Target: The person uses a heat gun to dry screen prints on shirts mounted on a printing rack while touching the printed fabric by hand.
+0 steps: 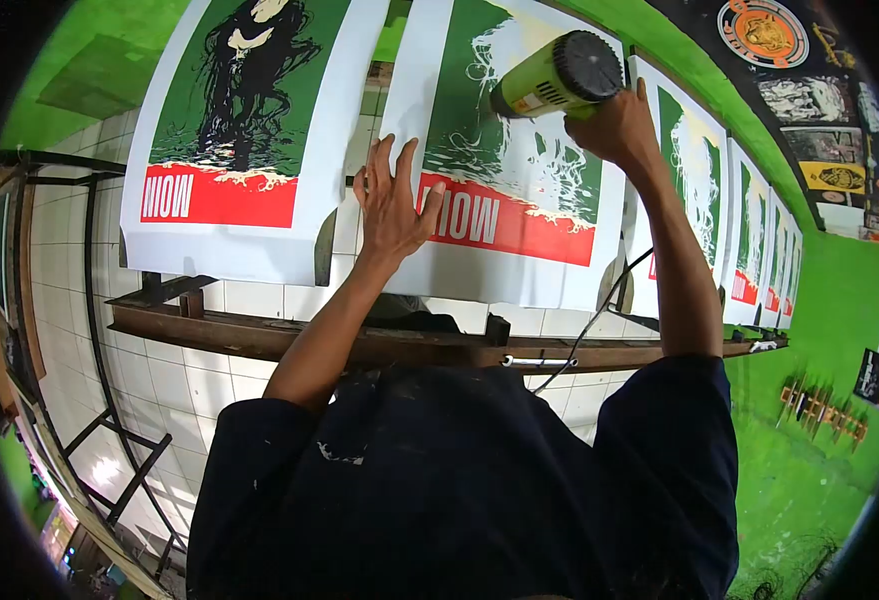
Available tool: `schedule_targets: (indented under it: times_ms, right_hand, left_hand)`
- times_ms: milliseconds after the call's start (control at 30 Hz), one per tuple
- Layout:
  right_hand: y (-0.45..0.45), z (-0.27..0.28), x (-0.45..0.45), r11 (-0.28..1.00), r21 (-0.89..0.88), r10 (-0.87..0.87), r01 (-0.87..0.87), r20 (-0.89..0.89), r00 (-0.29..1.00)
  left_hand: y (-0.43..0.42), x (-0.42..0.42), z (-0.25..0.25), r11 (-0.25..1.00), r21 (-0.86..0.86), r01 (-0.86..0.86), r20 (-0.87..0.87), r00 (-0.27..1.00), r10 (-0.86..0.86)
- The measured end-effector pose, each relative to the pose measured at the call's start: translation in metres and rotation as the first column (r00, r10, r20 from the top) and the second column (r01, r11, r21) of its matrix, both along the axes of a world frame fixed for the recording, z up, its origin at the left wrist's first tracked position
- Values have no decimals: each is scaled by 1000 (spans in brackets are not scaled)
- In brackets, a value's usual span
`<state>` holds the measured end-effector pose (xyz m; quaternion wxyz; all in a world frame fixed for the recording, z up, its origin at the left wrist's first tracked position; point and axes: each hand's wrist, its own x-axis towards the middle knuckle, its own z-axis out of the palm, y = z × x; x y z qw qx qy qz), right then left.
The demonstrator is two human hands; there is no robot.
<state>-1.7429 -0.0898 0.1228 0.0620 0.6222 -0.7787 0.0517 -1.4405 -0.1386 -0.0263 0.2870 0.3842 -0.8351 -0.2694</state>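
Note:
My right hand (pixel 614 128) grips a green heat gun (pixel 544 82) with a black rear cap. Its nozzle points left over the upper part of a white printed panel (pixel 549 280), whose green, cream and red print carries block letters. I cannot tell whether the panel is cloth or paper. At the panel's left border, my left hand (pixel 396 205) lies with its fingers spread and holds nothing. To the left is a similar panel (pixel 309 240) with a black figure added to the print. A dark cord (pixel 599 310) runs down past my right forearm.
Several more printed panels (pixel 689 170) stretch away to the right in a row. A rusty metal rail (pixel 259 335) runs along the near side, with a wrench (pixel 539 361) on it. Black metal frames (pixel 89 280) stand at left. A green wall (pixel 774 400) borders the right.

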Motion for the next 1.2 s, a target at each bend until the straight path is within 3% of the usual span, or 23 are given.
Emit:
schedule_targets:
  times_ms: [100, 233, 400, 500, 667, 800, 1033, 1200]
  right_hand:
    - [-9, 2, -1, 994, 106, 9, -13, 37, 999]
    - [-19, 8, 4, 995, 85, -57, 58, -17, 998]
    - [-32, 0, -9, 998, 57, 13, -16, 46, 999]
    - [-42, 10, -4, 982, 171, -82, 84, -19, 996]
    - [-51, 9, -16, 986, 163, -40, 32, 43, 998]
    - [-58, 6, -17, 995, 81, -49, 56, -84, 995]
    - [-81, 18, -14, 985, 168, -49, 48, 0, 999]
    - [-97, 13, -19, 991, 130, -31, 35, -32, 999]
  left_hand:
    - [-2, -2, 1, 1000, -3, 23, 7, 1000, -23]
    - [-4, -3, 2, 1000, 14, 22, 27, 999, -22]
    - [-7, -6, 2, 1000, 26, 12, 40, 999, -13]
    - [-9, -7, 2, 999, 28, 17, 43, 999, -18]
    - [-14, -11, 0, 1000, 18, 7, 48, 999, -7]
    - [-19, -16, -2, 1000, -2, 17, 57, 998, -17]
    - [-29, -27, -2, 999, -22, 24, 43, 999, -23]
    - [-42, -37, 0, 1000, -22, 8, 50, 999, -7]
